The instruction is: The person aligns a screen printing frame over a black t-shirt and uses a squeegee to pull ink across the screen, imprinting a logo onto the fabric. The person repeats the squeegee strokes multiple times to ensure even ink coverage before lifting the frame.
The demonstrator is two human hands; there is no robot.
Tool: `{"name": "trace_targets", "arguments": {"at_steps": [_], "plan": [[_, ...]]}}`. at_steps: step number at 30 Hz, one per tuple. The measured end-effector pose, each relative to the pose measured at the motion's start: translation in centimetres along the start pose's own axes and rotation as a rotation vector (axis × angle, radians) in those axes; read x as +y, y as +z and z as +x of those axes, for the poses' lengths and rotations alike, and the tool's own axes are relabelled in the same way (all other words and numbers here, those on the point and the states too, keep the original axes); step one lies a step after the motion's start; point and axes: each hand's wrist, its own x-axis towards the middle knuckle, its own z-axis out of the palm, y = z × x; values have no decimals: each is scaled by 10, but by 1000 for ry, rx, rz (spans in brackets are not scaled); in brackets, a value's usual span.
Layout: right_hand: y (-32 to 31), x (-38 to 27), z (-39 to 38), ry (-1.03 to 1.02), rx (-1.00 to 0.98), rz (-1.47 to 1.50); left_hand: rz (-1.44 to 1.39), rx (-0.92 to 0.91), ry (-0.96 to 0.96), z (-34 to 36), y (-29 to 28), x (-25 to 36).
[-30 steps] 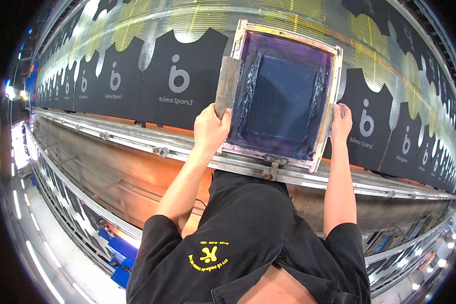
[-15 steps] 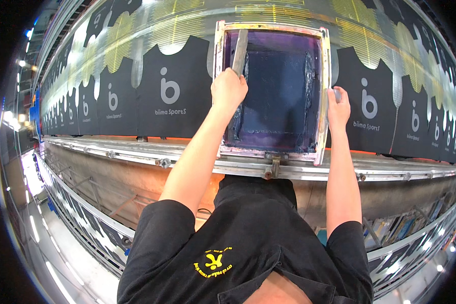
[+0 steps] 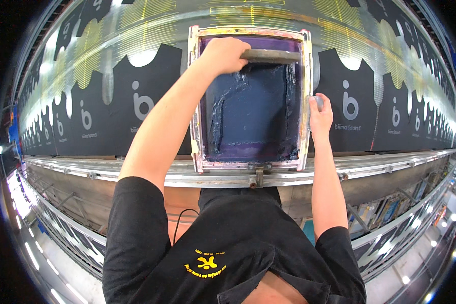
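A screen printing frame point(image 3: 307, 66) with a pale, ink-stained rim lies over the long table in front of me. Dark ink covers much of its purple-edged mesh point(image 3: 251, 111), with thick ridges along both sides. My left hand point(image 3: 225, 54) is closed round one end of a squeegee point(image 3: 273, 56), which lies crosswise near the far end of the mesh. At the frame's right side my right hand point(image 3: 320, 119) is closed on a short grey handle point(image 3: 317, 102). The mesh hides whatever lies under it.
Black shirt pieces point(image 3: 350, 101) with grey prints lie in a row to both sides. A metal rail point(image 3: 218, 178) runs along the table's near edge, with a bracket point(image 3: 259, 177) below the frame. Another rail with panels curves behind me on both sides.
The squeegee has turned from lengthwise at the left of the mesh to crosswise at its far end. My left hand moved farther away with it; my right hand still grips the frame's handle.
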Motion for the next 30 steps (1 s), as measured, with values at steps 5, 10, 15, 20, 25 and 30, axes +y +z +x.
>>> {"name": "trace_targets", "arguments": {"at_steps": [5,10,15,20,25,30], "plan": [[-9,20,32,-56,-24,-208,-7,-75,-79,17,-5,-19],[29,-153,90,-784,-219,-381,97,-88,-134,15,6,-23],[81,-165,99,-712,-467,-741,131,-41,-132,15,-1,-16],[60,-112,32,-896,-411,-671,58,-3,-135,-52,38,21],[12,-60,-79,-884,-466,-651,-74,10,-136,-155,81,90],[-21,-21,-156,-907,-442,-599,-49,8,-163,-228,114,137]]}}
